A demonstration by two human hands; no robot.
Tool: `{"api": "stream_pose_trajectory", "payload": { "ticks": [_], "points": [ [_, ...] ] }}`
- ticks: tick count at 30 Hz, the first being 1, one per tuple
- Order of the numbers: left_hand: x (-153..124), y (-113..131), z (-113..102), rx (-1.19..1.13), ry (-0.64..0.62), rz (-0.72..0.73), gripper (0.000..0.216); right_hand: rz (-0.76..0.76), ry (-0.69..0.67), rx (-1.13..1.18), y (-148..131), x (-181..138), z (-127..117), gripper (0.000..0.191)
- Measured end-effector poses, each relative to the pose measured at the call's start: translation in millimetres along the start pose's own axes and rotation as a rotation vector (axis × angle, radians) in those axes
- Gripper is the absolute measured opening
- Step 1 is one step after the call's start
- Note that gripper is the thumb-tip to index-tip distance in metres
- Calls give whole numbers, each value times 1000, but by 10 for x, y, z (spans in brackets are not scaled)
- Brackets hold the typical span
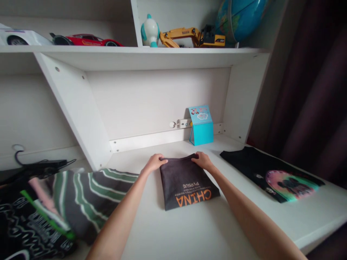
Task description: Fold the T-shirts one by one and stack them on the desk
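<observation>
A folded dark grey T-shirt (187,184) with orange "CHINA" lettering lies on the white desk (206,231). My left hand (154,162) grips its far left corner with the fingers curled onto the cloth. My right hand (202,160) holds the far right corner the same way. Both arms reach forward from the bottom of the view.
A black T-shirt (273,173) with a pink and green print lies to the right. A heap of striped and black clothes (54,206) sits at the left. A blue desk calendar (201,125) stands at the back wall. Toys and a globe (241,18) sit on the shelf above.
</observation>
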State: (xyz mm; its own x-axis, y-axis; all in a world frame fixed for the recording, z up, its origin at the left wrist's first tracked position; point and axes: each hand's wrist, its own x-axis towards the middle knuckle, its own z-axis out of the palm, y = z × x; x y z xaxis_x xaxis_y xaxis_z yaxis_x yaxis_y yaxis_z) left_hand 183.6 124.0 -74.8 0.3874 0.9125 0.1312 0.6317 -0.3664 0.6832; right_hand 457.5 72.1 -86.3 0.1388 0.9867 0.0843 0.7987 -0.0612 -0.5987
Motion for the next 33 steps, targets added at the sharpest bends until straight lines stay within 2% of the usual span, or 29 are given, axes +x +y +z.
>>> {"api": "stream_pose_trajectory", "payload": {
  "ticks": [2, 5, 9, 11, 14, 17, 18, 19, 20, 23, 24, 25, 26, 30, 33],
  "points": [
    [11, -49, 19, 35, 24, -9, 28, 15, 52, -33, 34, -20, 22, 31],
    [-16, -92, 22, 49, -6, -15, 25, 21, 69, -41, 71, -56, 49, 30],
    [-49, 13, -20, 12, 1, 8, 13, -23, 92, 38, 41, -74, 7, 25],
    [-38, 153, -69, -23, 102, 41, 13, -69, 161, 112, -27, -81, -69, 25],
    [-28, 431, -188, -75, 334, 108, 29, -177, 299, 231, -165, -121, -231, 25],
    [-106, 696, -332, -192, 495, 269, 34, -277, 387, 293, -258, -191, -389, 29],
    [-154, 763, -378, -236, 485, 327, 36, -292, 393, 298, -263, -215, -430, 29],
    [-210, 814, -422, -269, 421, 368, 39, -295, 390, 294, -251, -237, -462, 28],
    [-267, 848, -461, -281, 294, 379, 42, -288, 381, 283, -225, -254, -485, 27],
    [-398, 850, -528, -192, -311, 217, 53, -212, 361, 205, -89, -269, -492, 28],
    [-416, 823, -529, -141, -474, 140, 55, -176, 355, 168, -40, -263, -474, 27],
    [-418, 788, -519, -75, -560, 75, 54, -144, 342, 129, 5, -252, -445, 24],
    [-406, 746, -498, 5, -572, 29, 51, -121, 317, 89, 42, -239, -407, 22],
    [-295, 565, -346, 273, -340, -1, 33, -168, 106, -46, 104, -200, -219, 21],
    [-238, 449, -202, 339, -324, -5, 27, -216, -14, -116, 80, -194, -138, 22]
  ]
}}
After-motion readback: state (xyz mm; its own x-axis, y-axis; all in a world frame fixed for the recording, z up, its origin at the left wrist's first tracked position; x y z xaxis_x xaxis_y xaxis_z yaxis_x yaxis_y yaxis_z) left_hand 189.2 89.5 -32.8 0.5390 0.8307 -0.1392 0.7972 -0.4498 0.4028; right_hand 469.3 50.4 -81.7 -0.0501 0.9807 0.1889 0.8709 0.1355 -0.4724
